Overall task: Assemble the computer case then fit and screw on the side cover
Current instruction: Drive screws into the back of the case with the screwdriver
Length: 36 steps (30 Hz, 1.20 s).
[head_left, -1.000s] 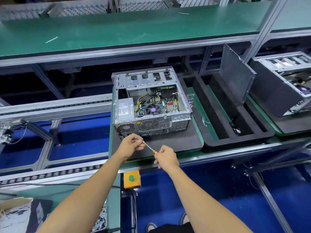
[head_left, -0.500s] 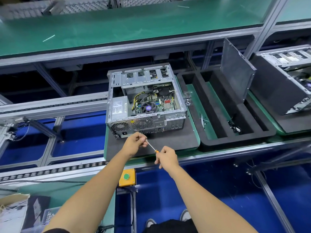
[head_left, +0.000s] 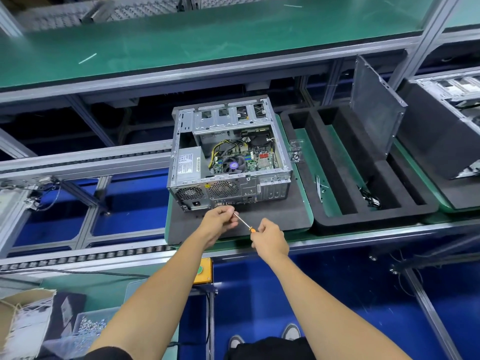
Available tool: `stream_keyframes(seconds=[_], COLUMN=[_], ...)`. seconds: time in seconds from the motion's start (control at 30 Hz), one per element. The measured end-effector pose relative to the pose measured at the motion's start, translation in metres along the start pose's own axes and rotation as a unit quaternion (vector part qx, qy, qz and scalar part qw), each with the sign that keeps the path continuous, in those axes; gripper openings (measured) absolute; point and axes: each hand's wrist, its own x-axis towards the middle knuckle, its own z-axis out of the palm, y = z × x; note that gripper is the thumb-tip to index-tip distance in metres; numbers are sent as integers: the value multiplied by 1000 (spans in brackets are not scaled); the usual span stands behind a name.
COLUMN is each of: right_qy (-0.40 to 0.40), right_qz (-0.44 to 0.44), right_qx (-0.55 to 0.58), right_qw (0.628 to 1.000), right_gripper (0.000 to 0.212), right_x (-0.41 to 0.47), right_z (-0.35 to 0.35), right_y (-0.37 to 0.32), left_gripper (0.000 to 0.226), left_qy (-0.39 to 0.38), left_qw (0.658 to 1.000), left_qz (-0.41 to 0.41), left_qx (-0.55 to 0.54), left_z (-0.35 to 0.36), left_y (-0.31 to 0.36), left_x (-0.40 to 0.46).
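**Open case on the foam pad, screwdriver held between both hands**

The computer case (head_left: 230, 157) lies on its side on a dark foam pad (head_left: 280, 216), which sits on a green pallet on the conveyor line. Its open side faces up, showing the motherboard, the CPU fan (head_left: 233, 165) and the power supply (head_left: 189, 163); the rear panel with its vent grilles faces the person. Just in front of that rear panel, the left hand (head_left: 220, 219) has its fingers curled and pinches the tip end of a screwdriver (head_left: 243, 222); whether a screw sits there cannot be told. The right hand (head_left: 270, 239) wraps around the orange handle, so the thin shaft runs slanted between the two hands, above the pad's near edge.

To the right of the case lies a black foam tray (head_left: 363, 216) with long slots. A grey side cover (head_left: 376, 105) stands tilted at the tray's far right end. A small clear bag of screws (head_left: 297, 152) lies between case and tray. A second case (head_left: 452, 92) shows at the right edge. Below the conveyor hangs a yellow box with a green button (head_left: 204, 271)
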Motion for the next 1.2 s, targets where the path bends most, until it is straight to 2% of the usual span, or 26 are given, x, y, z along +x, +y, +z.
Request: stream_keyframes(seconds=[0.13, 0.3, 0.57, 1.0, 1.2], right_qy=[-41, -97, -113, -147, -149], right_qz=[12, 34, 26, -13, -13], right_qx=[81, 229, 260, 297, 307], right_qw=[996, 968, 959, 943, 940], right_gripper=[20, 15, 18, 22, 21], right_x=[2, -2, -6, -13, -17], right_z=[0, 3, 13, 43, 59], right_y=[4, 3, -1, -40, -56], left_gripper=[19, 18, 23, 26, 26], left_qy=[-23, 18, 63, 119, 139], left_qw=[999, 995, 995, 977, 981], left_qz=[-37, -40, 6, 49, 51], left_qx=[-29, -85, -82, -173, -129], left_z=[-1, 12, 20, 8, -5], left_y=[4, 4, 2, 27, 37], left_x=[-2, -5, -8, -12, -13])
